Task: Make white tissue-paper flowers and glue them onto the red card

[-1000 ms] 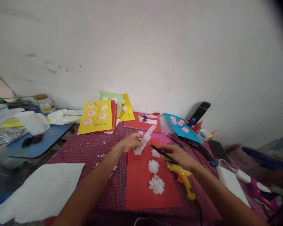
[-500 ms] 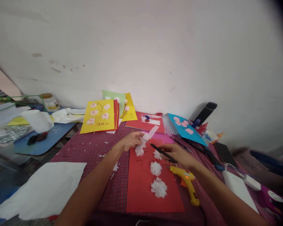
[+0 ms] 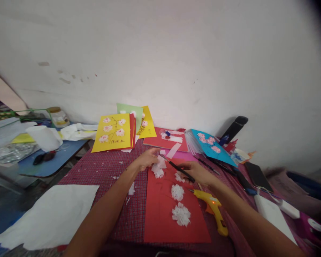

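Right grip [image 3: 196, 172] has a slim black-handled tool [image 3: 176, 167]; left grip [image 3: 149, 159] pinches thin white paper [image 3: 159, 164]; four crinkly white paper flowers [image 3: 181, 215] already sit on the red paper sheet [image 3: 159, 223] by the surface's [image 3: 91, 171] near edge; its lower left has none

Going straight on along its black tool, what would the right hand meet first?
Probably the left hand, close to the tip of the black tool; depth is unclear, so the white paper might come first.

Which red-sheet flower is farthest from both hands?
The white flower lowest on the red sheet; the other three sit higher, closer to the left hand and right hand.
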`<state>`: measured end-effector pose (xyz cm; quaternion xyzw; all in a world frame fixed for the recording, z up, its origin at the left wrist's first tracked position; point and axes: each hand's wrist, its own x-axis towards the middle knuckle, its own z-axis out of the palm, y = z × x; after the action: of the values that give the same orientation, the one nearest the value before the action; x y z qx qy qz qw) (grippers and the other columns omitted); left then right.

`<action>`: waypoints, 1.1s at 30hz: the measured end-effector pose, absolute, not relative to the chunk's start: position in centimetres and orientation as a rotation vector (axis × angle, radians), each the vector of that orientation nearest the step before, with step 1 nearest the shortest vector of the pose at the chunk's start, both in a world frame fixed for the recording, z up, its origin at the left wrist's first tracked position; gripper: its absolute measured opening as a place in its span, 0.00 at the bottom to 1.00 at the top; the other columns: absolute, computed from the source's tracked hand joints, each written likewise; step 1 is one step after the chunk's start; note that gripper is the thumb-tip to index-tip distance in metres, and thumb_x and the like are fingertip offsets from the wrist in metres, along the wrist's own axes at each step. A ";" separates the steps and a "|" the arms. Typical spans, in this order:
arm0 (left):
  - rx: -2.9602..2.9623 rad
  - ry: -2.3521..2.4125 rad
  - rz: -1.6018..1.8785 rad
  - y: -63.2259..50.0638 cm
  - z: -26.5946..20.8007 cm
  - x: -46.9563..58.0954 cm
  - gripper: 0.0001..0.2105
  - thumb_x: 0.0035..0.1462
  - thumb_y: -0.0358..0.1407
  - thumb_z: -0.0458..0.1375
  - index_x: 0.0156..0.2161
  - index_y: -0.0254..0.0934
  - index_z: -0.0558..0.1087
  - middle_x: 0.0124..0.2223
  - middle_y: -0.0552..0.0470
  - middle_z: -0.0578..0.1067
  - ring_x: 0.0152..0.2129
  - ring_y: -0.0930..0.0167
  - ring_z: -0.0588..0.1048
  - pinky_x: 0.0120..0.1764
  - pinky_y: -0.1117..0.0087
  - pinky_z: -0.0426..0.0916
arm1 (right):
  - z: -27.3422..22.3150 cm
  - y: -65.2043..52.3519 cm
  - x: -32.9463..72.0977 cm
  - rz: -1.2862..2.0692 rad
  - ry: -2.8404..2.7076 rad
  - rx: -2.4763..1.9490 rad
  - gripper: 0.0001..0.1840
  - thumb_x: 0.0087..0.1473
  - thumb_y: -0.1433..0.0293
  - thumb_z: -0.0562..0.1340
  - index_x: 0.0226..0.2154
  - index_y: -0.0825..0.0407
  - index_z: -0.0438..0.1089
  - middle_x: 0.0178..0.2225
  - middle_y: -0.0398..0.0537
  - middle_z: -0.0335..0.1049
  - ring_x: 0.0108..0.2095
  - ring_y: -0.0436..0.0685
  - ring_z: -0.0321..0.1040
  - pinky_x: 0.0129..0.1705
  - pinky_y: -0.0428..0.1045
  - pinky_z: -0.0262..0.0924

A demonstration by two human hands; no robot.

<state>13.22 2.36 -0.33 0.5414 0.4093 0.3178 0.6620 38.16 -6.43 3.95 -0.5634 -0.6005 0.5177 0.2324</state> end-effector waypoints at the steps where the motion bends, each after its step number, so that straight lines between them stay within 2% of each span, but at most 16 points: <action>1: 1.227 0.930 0.727 2.4 -0.4 13.2 0.36 0.43 0.25 0.62 0.61 0.33 0.67 0.23 0.62 0.67 0.14 0.80 0.61 0.17 0.78 0.46 | 3.7 -6.3 38.2 1.421 -1.618 -1.564 0.18 0.47 0.61 0.69 0.41 0.53 0.78 0.22 0.40 0.68 0.18 0.46 0.58 0.21 0.44 0.52; 3: 1.229 0.936 0.751 2.5 -0.4 13.1 0.34 0.43 0.25 0.62 0.60 0.33 0.68 0.23 0.62 0.67 0.14 0.80 0.60 0.17 0.78 0.45 | 3.3 -6.1 38.2 1.408 -1.562 -1.591 0.15 0.47 0.61 0.68 0.36 0.53 0.76 0.21 0.40 0.68 0.18 0.47 0.59 0.20 0.44 0.53; 6: 1.216 0.955 0.799 2.6 -0.5 13.2 0.28 0.44 0.25 0.62 0.55 0.33 0.72 0.23 0.61 0.68 0.14 0.80 0.62 0.18 0.78 0.47 | 3.5 -6.4 38.4 1.397 -1.528 -1.588 0.16 0.50 0.58 0.66 0.35 0.53 0.73 0.23 0.41 0.69 0.19 0.47 0.62 0.20 0.44 0.53; 10: 1.167 0.998 0.847 2.9 -0.9 13.5 0.14 0.46 0.27 0.63 0.41 0.33 0.75 0.26 0.58 0.72 0.16 0.78 0.67 0.19 0.79 0.54 | 4.3 -7.4 38.8 1.409 -1.516 -1.535 0.18 0.51 0.56 0.67 0.38 0.53 0.72 0.25 0.41 0.70 0.22 0.49 0.65 0.22 0.44 0.56; 13: 1.119 1.014 0.868 3.1 -1.0 13.7 0.07 0.47 0.29 0.64 0.33 0.33 0.73 0.26 0.56 0.73 0.18 0.77 0.70 0.21 0.78 0.60 | 4.7 -8.2 39.0 1.420 -1.501 -1.475 0.21 0.50 0.53 0.68 0.35 0.54 0.72 0.25 0.41 0.69 0.21 0.49 0.64 0.23 0.45 0.57; 16: 1.073 0.999 0.875 3.0 -0.8 13.7 0.07 0.47 0.30 0.66 0.32 0.34 0.72 0.27 0.55 0.74 0.20 0.75 0.73 0.23 0.77 0.65 | 4.9 -8.8 39.3 1.446 -1.487 -1.442 0.20 0.49 0.53 0.69 0.34 0.53 0.72 0.25 0.41 0.68 0.21 0.49 0.64 0.23 0.46 0.57; 21: 0.998 0.964 0.871 2.6 0.0 13.6 0.09 0.48 0.31 0.67 0.33 0.34 0.71 0.29 0.53 0.76 0.23 0.73 0.76 0.29 0.72 0.72 | 4.7 -9.1 40.0 1.477 -1.528 -1.472 0.18 0.50 0.56 0.68 0.37 0.53 0.73 0.26 0.41 0.68 0.22 0.50 0.64 0.22 0.45 0.55; 27: 0.938 0.931 0.844 2.3 0.6 13.5 0.11 0.48 0.32 0.68 0.33 0.35 0.69 0.27 0.54 0.74 0.22 0.72 0.75 0.30 0.68 0.73 | 5.0 -9.1 40.0 1.462 -1.625 -1.506 0.18 0.50 0.58 0.68 0.40 0.52 0.76 0.24 0.39 0.65 0.21 0.48 0.59 0.22 0.44 0.51; 31: 0.924 0.917 0.828 2.1 0.7 13.4 0.11 0.48 0.32 0.68 0.33 0.35 0.68 0.26 0.56 0.73 0.21 0.74 0.73 0.31 0.68 0.74 | 5.5 -8.9 39.5 1.450 -1.698 -1.550 0.17 0.51 0.60 0.66 0.41 0.52 0.77 0.24 0.40 0.68 0.19 0.46 0.55 0.21 0.44 0.50; 33: 0.922 0.908 0.814 2.0 0.7 13.4 0.11 0.49 0.32 0.68 0.32 0.35 0.68 0.26 0.56 0.73 0.21 0.73 0.74 0.31 0.67 0.74 | 5.5 -8.6 39.4 1.434 -1.747 -1.552 0.18 0.50 0.62 0.66 0.43 0.51 0.78 0.28 0.42 0.73 0.20 0.48 0.59 0.22 0.44 0.52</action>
<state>13.39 2.04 0.71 0.4176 0.4110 0.3687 0.7217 39.45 -8.56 5.46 -0.5547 -0.6246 0.5127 0.1984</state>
